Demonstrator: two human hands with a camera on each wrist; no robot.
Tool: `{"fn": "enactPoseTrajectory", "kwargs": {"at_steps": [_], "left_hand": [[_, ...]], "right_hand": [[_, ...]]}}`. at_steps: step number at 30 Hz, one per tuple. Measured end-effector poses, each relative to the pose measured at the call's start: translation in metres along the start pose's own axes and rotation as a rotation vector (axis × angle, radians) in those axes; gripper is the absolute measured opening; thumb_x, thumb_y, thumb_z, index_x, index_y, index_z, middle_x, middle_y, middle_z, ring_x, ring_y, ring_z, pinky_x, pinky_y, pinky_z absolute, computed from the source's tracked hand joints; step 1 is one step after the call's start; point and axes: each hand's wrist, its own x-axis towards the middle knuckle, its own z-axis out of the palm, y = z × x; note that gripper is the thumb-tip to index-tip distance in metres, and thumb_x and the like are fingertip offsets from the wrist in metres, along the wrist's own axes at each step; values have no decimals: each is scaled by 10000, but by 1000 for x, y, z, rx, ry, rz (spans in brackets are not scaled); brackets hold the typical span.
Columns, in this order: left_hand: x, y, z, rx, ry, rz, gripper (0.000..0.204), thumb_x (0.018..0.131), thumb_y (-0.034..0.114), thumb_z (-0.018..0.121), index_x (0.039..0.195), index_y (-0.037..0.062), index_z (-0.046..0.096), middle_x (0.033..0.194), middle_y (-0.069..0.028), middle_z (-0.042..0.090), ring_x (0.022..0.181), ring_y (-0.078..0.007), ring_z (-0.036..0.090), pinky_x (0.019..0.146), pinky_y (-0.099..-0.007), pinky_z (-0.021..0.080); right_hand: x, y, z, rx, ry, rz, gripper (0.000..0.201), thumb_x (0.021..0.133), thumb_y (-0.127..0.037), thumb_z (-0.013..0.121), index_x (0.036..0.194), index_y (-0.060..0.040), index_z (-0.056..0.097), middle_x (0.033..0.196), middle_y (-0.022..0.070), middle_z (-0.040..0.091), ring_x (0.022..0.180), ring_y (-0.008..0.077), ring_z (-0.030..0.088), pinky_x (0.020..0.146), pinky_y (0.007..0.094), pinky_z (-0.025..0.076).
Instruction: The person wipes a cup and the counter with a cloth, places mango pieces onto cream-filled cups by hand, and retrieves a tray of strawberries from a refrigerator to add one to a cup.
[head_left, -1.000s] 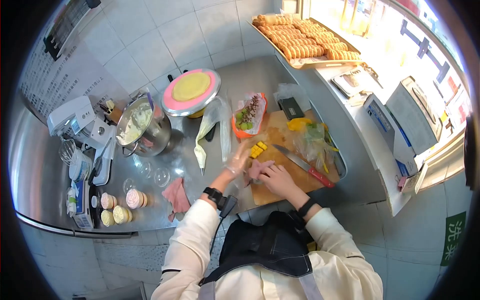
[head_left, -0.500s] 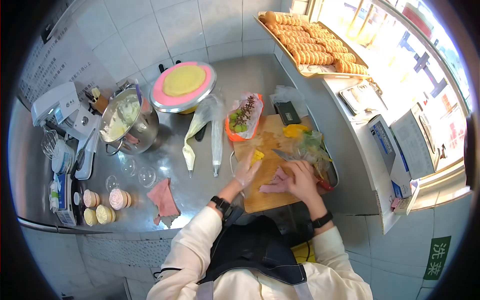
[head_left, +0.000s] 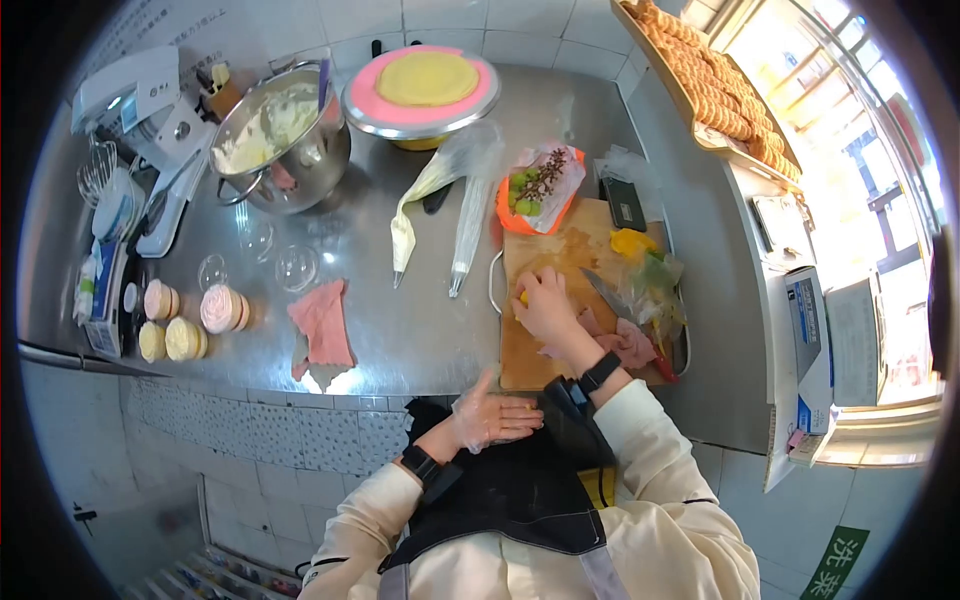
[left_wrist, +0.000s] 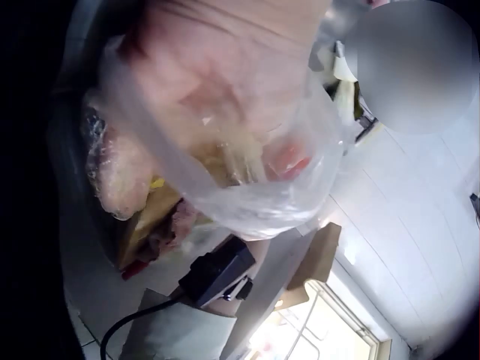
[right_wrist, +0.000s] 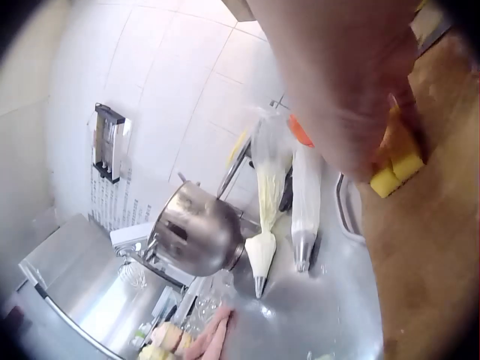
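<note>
My right hand (head_left: pixel 550 305) is over the wooden cutting board (head_left: pixel 522 360), its fingers curled around yellow diced mango (right_wrist: pixel 397 172) at the board's left side. Most of the mango is hidden under the fingers in the head view. My left hand (head_left: pixel 492 415), in a clear plastic glove, is held in front of the counter edge over the dark apron, palm turned up and fingers straight, with small bits near the fingertips. A crumpled pink cloth (head_left: pixel 630 345) lies on the board below the right wrist. Beside it rests a knife (head_left: pixel 603 292), its red handle partly hidden.
Green grapes (head_left: pixel 525 195) sit in an orange-edged bag behind the board. Two piping bags (head_left: pixel 403 235) lie to the left, near a steel mixing bowl (head_left: pixel 310 165) and a cake turntable (head_left: pixel 420 120). Cupcakes (head_left: pixel 223 310) and another pink cloth (head_left: pixel 325 325) are on the left counter.
The left hand has left the mango and drawn back off the board, turning palm up. My right hand has let go of the pink cloth and moved left onto the mango.
</note>
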Motion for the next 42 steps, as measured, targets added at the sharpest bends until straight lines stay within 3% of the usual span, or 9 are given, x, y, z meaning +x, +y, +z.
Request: {"fn": "enactPoseTrajectory", "kwargs": {"at_steps": [5, 8, 11, 14, 18, 20, 26, 36, 42], "left_hand": [[10, -6, -7, -36, -38, 108, 1030, 812, 740, 304, 1333, -143, 217, 1362, -341, 292, 1283, -417, 326, 1059, -503, 279], [11, -13, -2, -194, -82, 156, 906, 832, 675, 400, 1334, -69, 284, 1325, -260, 378, 1244, -364, 394, 1023, -489, 353], [4, -21, 10, 35, 134, 452, 644, 907, 527, 420, 1278, 2, 388, 1232, -166, 478, 1160, -278, 487, 933, -442, 458], [-10, -16, -6, 69, -47, 408, 418, 951, 371, 420, 1218, 52, 456, 1180, -113, 522, 1079, -217, 547, 861, -390, 508], [-54, -5, -9, 97, -36, 417, 352, 962, 298, 403, 1187, 39, 486, 1104, -125, 562, 1006, -230, 580, 841, -377, 514], [-97, -1, 18, 56, 106, 510, 325, 961, 279, 408, 1152, 33, 499, 1065, -125, 574, 988, -237, 580, 824, -370, 506], [-213, -3, 29, -15, 22, 868, 297, 958, 262, 416, 1120, 29, 504, 1039, -123, 565, 901, -233, 567, 793, -359, 476], [-381, -47, -31, -33, 151, 1212, 359, 937, 251, 478, 1208, 17, 471, 1107, -127, 545, 970, -232, 557, 827, -336, 486], [-428, -35, -72, 8, 218, 1213, 386, 939, 253, 474, 1232, 2, 451, 1149, -132, 527, 1028, -229, 556, 866, -322, 484]], "right_hand": [[-57, -29, -3, 49, -65, -75, 251, 698, -123, 689, 880, -50, 533, 938, 181, 463, 926, 368, 437, 804, 438, 398], [-91, -42, -4, 78, -157, -122, 256, 701, -125, 685, 905, -47, 552, 935, 181, 472, 928, 365, 449, 805, 431, 405], [-105, -48, -9, 161, -300, -123, 244, 724, -121, 660, 936, -36, 573, 942, 185, 495, 931, 367, 482, 806, 423, 422], [-108, -58, -21, 237, -462, -41, 241, 754, -107, 622, 976, -23, 583, 967, 185, 517, 935, 368, 515, 806, 418, 440], [-89, -101, -41, 375, -516, -154, 283, 756, -62, 612, 1031, -10, 573, 975, 167, 532, 937, 366, 533, 809, 409, 458], [-82, -133, -37, 413, -416, -215, 300, 742, -44, 624, 1036, -12, 573, 959, 160, 539, 930, 359, 537, 812, 400, 459], [-58, -237, -18, 422, -256, -545, 324, 717, 3, 640, 1035, -24, 581, 945, 130, 569, 900, 325, 549, 792, 374, 468], [-62, -408, 70, 320, -193, -1045, 324, 700, -27, 602, 1024, -32, 591, 995, 84, 576, 874, 255, 548, 768, 344, 463], [-46, -453, 107, 327, -276, -1045, 295, 733, -58, 595, 1027, -34, 585, 964, 90, 558, 872, 267, 543, 768, 343, 461]]}}
